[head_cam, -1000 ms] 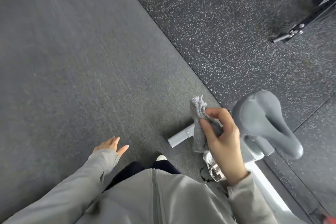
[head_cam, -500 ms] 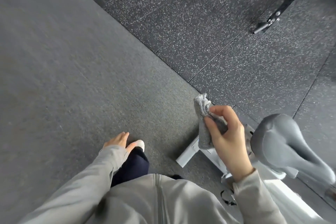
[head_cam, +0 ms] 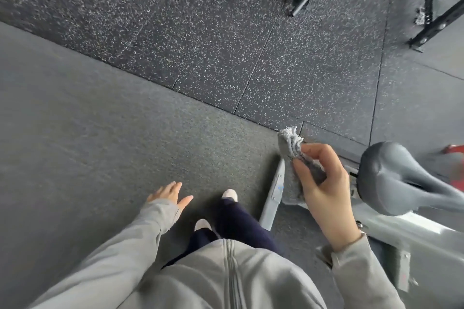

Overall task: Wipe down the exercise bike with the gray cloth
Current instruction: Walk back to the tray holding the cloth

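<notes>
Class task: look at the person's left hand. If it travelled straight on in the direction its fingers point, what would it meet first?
Probably only the plain gray floor mat. The left hand is open and nothing stands in its line, though depth is hard to judge.

Soft even daylight, faint shadows, motion blur at right, wide-angle distortion

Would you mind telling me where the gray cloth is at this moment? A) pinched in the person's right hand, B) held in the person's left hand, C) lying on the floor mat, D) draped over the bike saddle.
A: the right hand pinches the gray cloth between thumb and fingers, up off the floor and left of the saddle, while the left hand holds nothing.
</notes>
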